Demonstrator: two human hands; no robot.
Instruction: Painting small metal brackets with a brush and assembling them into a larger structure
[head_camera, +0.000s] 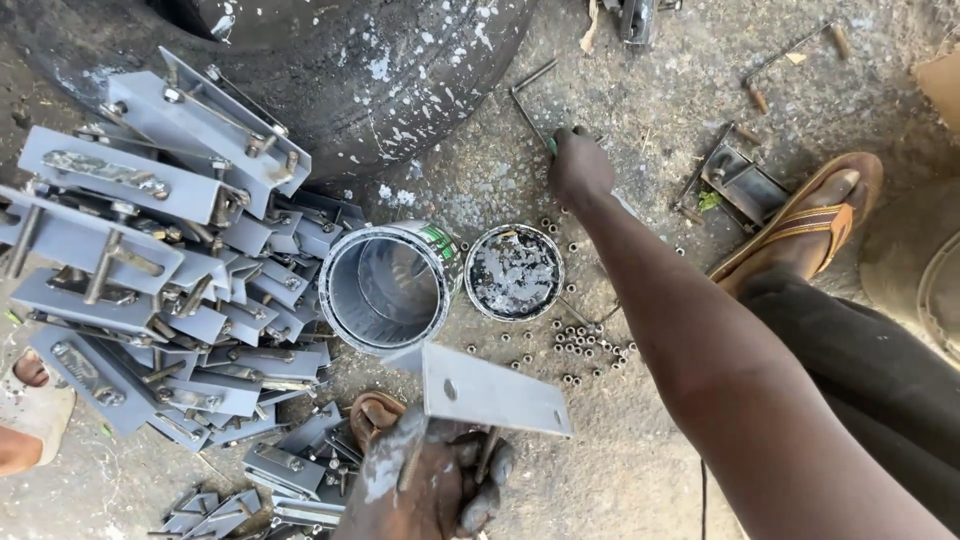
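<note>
Gripping grey plate (495, 392) just below open paint can (385, 288), left hand (430, 485) was clamped on plate and brush. Plate corner risked tipping can. Right hand (578, 165), beyond lid (514, 271), pinched rod (530, 115); nuts (580, 340) might scatter.

Bare concrete ground (640, 470), dusty and flecked with pale paint, carries the work: an open paint can (388, 288) tipped on its side, its paint-coated lid (514, 271) just beside it, small nuts (582, 343) scattered near the lid, and a heap of grey-painted metal brackets (170, 290) stacked at left against a large paint-spattered tyre (370, 70). Bent rods (528, 100) lie farther off.
</note>
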